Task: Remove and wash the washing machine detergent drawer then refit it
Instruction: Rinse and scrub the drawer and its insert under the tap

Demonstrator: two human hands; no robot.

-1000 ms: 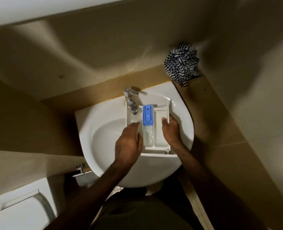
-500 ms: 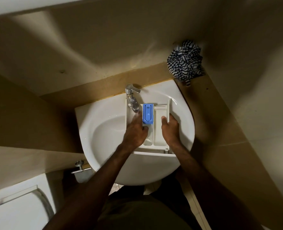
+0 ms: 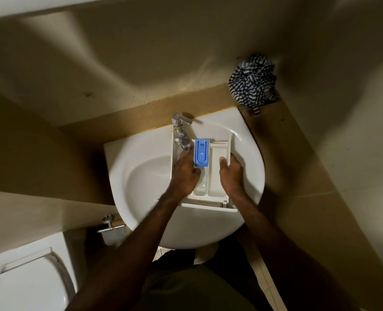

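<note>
The white detergent drawer (image 3: 215, 182) lies across the white sink (image 3: 141, 180), under the chrome tap (image 3: 181, 135). A blue insert (image 3: 201, 154) sits in its middle compartment. My right hand (image 3: 231, 173) grips the drawer's right wall, thumb inside the right compartment. My left hand (image 3: 185, 173) lies in the left compartment below the tap spout, fingers reaching forward onto the drawer's inside; the fingertips are blurred.
A crumpled black-and-white striped cloth (image 3: 253, 85) lies on the tan ledge at the back right corner. A white toilet (image 3: 29, 279) stands at the lower left, with a chrome holder (image 3: 110, 225) beside the sink. Walls close in on three sides.
My left hand has slid forward along the left compartment toward the tap. The right hand keeps its hold on the drawer's right wall.
</note>
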